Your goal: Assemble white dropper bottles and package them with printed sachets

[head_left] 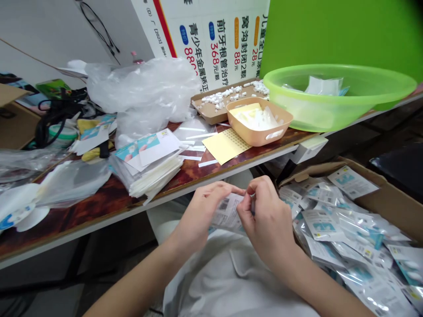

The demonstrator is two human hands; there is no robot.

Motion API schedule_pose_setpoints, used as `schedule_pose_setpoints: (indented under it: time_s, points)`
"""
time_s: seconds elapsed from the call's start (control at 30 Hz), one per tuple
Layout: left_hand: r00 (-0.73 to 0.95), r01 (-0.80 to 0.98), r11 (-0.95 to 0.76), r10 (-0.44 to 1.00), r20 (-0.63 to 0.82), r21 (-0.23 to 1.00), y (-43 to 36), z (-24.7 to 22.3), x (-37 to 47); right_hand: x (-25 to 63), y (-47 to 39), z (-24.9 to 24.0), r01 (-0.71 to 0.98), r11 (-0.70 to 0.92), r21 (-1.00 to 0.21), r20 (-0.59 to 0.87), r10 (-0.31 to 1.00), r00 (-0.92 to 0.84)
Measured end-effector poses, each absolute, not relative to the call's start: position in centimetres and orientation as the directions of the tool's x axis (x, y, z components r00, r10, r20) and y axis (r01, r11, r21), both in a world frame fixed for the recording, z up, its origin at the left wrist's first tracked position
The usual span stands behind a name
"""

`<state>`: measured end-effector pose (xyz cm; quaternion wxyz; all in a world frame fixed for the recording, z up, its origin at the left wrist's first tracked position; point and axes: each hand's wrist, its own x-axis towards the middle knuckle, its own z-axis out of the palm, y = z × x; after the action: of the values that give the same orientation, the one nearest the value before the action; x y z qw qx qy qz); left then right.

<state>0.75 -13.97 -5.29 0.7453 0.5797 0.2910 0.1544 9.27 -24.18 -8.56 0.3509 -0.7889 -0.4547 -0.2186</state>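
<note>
A clear plastic packet with a printed card inside (227,213) is held over my lap, below the table edge. My left hand (206,204) grips its upper left side, thumb and fingers pressed together. Pinching the packet's top right edge is my right hand (264,209), its fingers curled. The two hands nearly meet at the packet's top. On the table beyond them are a yellow sheet with small dots (226,146) and a peach-coloured tray (259,136) holding white pieces.
To the right, a cardboard box (393,204) is full of filled packets. A green basin (330,108) stands at the back right. Stacked cards (153,147), plastic bags (142,88) and a carton tray of white pieces (214,115) lie on the table (125,200).
</note>
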Motion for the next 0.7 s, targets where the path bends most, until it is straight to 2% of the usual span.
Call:
schedule_pose_setpoints:
  time_s: [0.33, 0.57, 0.7]
  points:
    - [0.718, 0.057, 0.109, 0.686, -0.116, 0.992, -14.5, -6.9, 1.1, 9.3, -23.8, -9.2, 0.892, -0.282, -0.352, 0.690, 0.566, 0.451]
    - [0.807, 0.122, 0.037, 0.578, -0.121, 0.992, -13.4, -6.7, 0.6, 10.0, -24.1, -9.5, 0.896, -0.268, -0.353, 0.699, 0.561, 0.443]
    - [0.814, 0.113, -0.020, 0.575, -0.081, 0.993, -13.3, -6.5, 1.0, 10.6, -23.9, -9.4, 0.902, -0.222, -0.369, 0.691, 0.583, 0.427]
